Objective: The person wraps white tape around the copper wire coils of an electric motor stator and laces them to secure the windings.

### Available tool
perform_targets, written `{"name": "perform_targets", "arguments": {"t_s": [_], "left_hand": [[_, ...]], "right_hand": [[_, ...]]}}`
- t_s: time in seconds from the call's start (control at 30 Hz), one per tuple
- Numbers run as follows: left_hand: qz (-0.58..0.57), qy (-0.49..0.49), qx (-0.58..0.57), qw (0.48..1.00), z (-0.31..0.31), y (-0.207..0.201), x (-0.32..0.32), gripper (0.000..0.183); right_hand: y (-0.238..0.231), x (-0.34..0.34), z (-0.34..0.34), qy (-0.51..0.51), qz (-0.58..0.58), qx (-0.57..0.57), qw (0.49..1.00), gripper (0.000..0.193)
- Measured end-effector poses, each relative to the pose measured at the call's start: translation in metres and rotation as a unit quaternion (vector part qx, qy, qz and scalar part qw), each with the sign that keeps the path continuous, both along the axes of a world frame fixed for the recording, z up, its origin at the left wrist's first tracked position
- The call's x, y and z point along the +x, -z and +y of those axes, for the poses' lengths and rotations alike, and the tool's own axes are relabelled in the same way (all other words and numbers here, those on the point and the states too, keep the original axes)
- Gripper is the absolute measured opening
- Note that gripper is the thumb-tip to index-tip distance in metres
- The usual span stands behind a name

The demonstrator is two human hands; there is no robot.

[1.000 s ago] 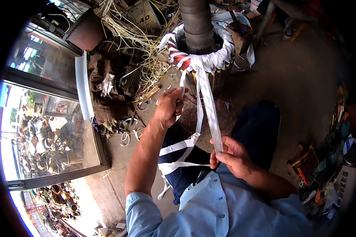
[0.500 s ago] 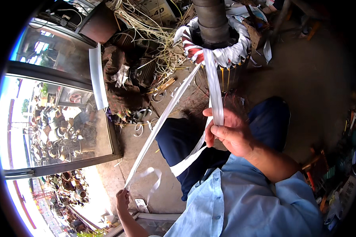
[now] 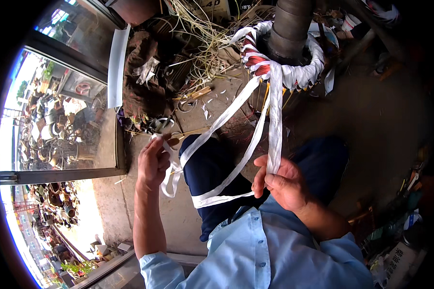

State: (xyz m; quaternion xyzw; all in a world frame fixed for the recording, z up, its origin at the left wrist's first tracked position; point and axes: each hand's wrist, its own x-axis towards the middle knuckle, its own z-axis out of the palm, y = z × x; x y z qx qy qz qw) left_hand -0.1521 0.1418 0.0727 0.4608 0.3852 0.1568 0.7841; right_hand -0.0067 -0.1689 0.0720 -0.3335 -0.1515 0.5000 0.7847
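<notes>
White cloth tape (image 3: 275, 115) runs down from a ring-shaped wire coil (image 3: 301, 73) to my right hand (image 3: 287, 185), pinched between its thumb and fingers. The ring is wrapped in white tape, with dark red windings showing on its left side, and surrounds a dark ridged shaft (image 3: 289, 29). My left hand (image 3: 153, 161) is closed on another stretch of tape at the left, beside my knee. Slack tape loops hang below that hand. More tape crosses my lap and leads up to the ring's underside. Yellow leads hang beneath the ring.
Tangled pale cords (image 3: 202, 38) lie behind and left of the ring. A brown cloth heap (image 3: 142, 82) sits beside a glass window frame (image 3: 62, 176). White scraps litter the concrete floor (image 3: 231, 96). Assorted clutter (image 3: 395, 255) lies at the lower right.
My left hand has risen from the lower left toward my knee, and its tape hangs slacker. My right hand still pinches tape, slightly lower. The whole view has shifted.
</notes>
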Motion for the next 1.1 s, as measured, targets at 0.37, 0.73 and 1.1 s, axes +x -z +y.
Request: {"name": "perform_targets", "arguments": {"t_s": [0.37, 0.73, 1.1], "left_hand": [[-0.036, 0.272, 0.004, 0.961, -0.067, 0.025, 0.194, 0.025], [0.37, 0.13, 0.46, 0.797, 0.13, 0.059, -0.121, 0.024], [0.242, -0.332, -0.058, 0.91, 0.086, 0.115, -0.34, 0.02]], "right_hand": [[0.0, -0.02, -0.03, 0.083, -0.014, -0.093, 0.992, 0.041], [-0.002, 0.012, 0.052, -0.006, -0.015, 0.011, 1.0, 0.038], [0.034, -0.003, 0.088, -0.153, 0.052, -0.098, 0.982, 0.022]]}}
